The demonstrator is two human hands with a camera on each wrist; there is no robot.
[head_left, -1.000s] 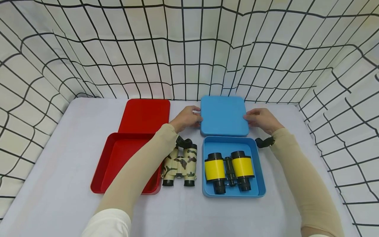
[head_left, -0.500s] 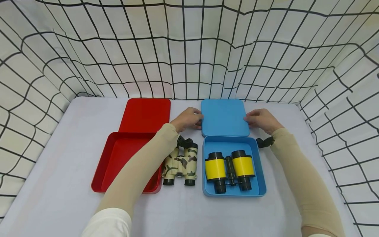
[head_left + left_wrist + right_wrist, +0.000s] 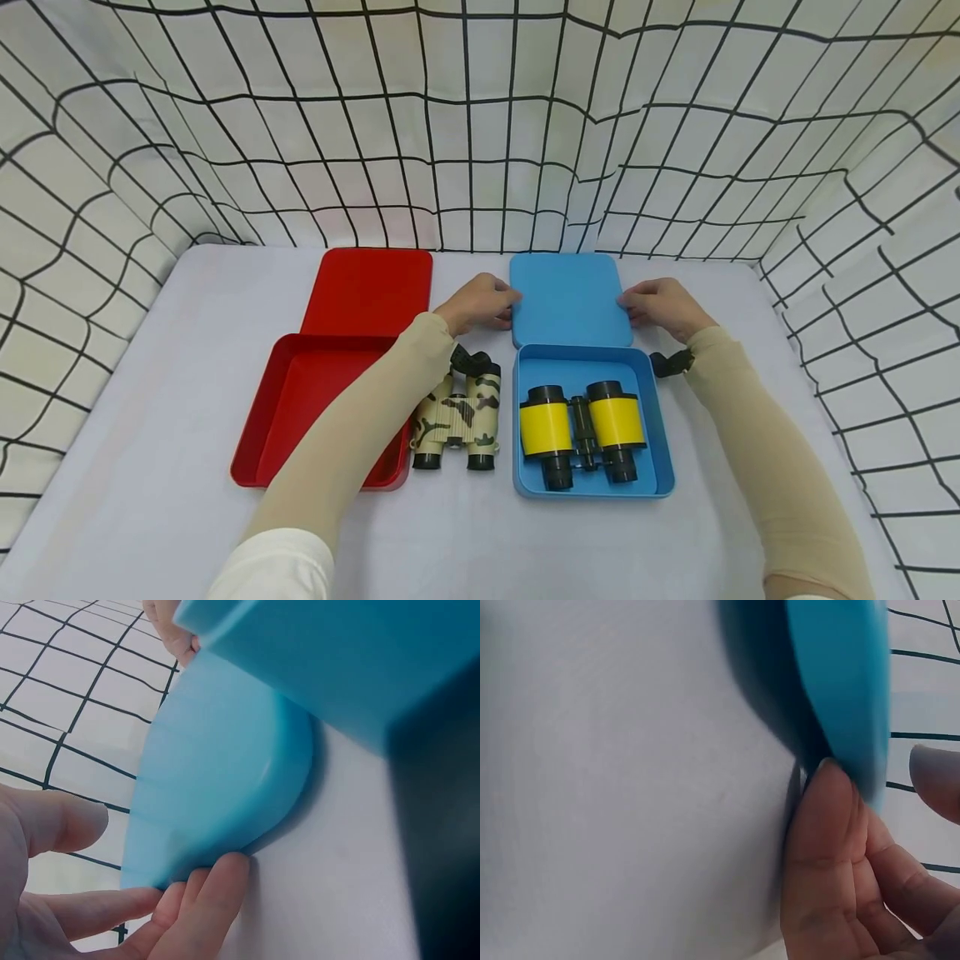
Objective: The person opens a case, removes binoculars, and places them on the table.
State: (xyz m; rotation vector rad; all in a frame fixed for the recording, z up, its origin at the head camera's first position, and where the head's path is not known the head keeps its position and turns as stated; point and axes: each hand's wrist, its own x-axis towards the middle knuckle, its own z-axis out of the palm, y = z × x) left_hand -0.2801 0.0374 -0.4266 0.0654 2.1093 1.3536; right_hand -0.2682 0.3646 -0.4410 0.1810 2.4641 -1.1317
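Note:
A blue lid [image 3: 572, 298] lies flat on the white table, just behind a blue box [image 3: 536, 362]. My left hand [image 3: 480, 302] touches the lid's left edge; in the left wrist view its fingers [image 3: 217, 900] rest against the rim, and the thumb [image 3: 71, 817] stands apart. At the right edge is my right hand [image 3: 662, 306], with straight fingers [image 3: 821, 855] against the lid's side and the thumb [image 3: 939, 780] lifted away. Inside the blue box lie yellow and black binoculars [image 3: 546, 429]. Camouflage binoculars [image 3: 454, 421] lie left of that box, partly hidden by my left sleeve.
A red box [image 3: 300, 392] stands on the left, partly covered by my left forearm, with a red lid [image 3: 371, 287] behind it. Black wire grid [image 3: 465, 167] walls enclose the back and sides of the table [image 3: 450, 550].
The blue lid's back edge has come down and the lid now lies flat on the table. Both hands stay at its sides, shifted only slightly.

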